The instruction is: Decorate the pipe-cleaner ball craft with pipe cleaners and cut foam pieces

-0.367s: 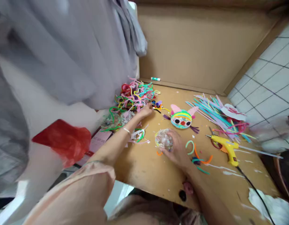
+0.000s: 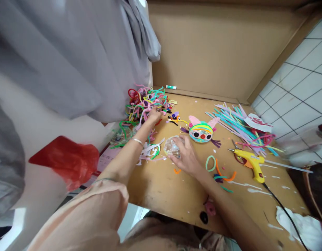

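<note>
My right hand point(image 2: 185, 155) is closed on a clear, round plastic piece point(image 2: 171, 145) with a whitish, mottled look, low over the table. My left hand point(image 2: 155, 115) reaches into a tangled heap of coloured pipe cleaners point(image 2: 142, 104); its fingers look stretched out, with their tips partly lost among the strands. Just right of that hand lie small black, purple and orange bits point(image 2: 174, 116). Beyond my right hand sits a round animal face point(image 2: 202, 133) with pink ears, black eyes, a red nose and purple tufts at its sides.
Straight pipe cleaners point(image 2: 234, 122) lie at the back right, near a yellow glue gun point(image 2: 251, 160) with a cord. Curled pieces point(image 2: 223, 177) and a black oval point(image 2: 203, 217) lie nearer. A glue stick point(image 2: 171, 87) rests by the back board. Red plastic point(image 2: 72, 158) hangs at left.
My left hand has moved left from the small bits into the pipe cleaner heap. My right hand has shifted slightly left and up with the clear plastic piece.
</note>
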The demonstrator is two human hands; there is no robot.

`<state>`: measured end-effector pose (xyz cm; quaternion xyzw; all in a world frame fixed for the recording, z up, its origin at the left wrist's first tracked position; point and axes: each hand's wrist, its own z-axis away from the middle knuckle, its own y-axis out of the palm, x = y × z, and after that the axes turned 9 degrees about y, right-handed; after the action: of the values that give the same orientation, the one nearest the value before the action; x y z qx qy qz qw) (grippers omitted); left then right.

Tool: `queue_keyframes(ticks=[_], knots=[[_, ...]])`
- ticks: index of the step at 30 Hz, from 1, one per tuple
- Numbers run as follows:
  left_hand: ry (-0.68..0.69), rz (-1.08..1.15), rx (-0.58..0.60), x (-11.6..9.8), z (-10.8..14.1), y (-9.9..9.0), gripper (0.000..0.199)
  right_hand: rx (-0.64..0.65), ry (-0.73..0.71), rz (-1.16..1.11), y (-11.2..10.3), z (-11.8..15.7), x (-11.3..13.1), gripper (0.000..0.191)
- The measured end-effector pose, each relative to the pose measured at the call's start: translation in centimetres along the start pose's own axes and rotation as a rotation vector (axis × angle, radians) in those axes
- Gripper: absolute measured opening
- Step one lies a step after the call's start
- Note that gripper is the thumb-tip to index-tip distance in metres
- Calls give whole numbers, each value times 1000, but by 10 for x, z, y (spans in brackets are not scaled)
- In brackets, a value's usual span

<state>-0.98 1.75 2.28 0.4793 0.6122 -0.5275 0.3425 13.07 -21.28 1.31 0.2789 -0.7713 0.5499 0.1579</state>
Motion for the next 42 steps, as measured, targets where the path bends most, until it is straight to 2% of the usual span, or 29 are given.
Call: queue_keyframes(ticks=[5,8,11,15,18,21,25,30,35,42], knots=[[5,98,12,-19,22,6,33,31,-19,34,27,-15,0,54],[55,166,54,-38,45,14,30,39,-53,98,31,-16,3,52],[192,328,106,-55,74,26,20,-18,-66,181,21,-10,6,48],[281,339,126,-68,120,47,7,-151,-91,227,-6,8,2,25],[237,367,121,-66,148,65,12,-280,-92,196,-26,23,-10,22],[108,424,70,-57,167,84,19,-452,-37,152,-36,34,-27,19],[-43,496,72,-46,179,106,24,-627,124,57,-41,37,-51,19],[-97,434,30,-38,181,117,25,-656,249,-33,-46,37,-67,21],[-3,338,129,-32,185,115,28,-642,309,-60,-45,38,-73,23],[215,148,299,-34,192,109,24,-584,273,2,-36,38,-74,23]])
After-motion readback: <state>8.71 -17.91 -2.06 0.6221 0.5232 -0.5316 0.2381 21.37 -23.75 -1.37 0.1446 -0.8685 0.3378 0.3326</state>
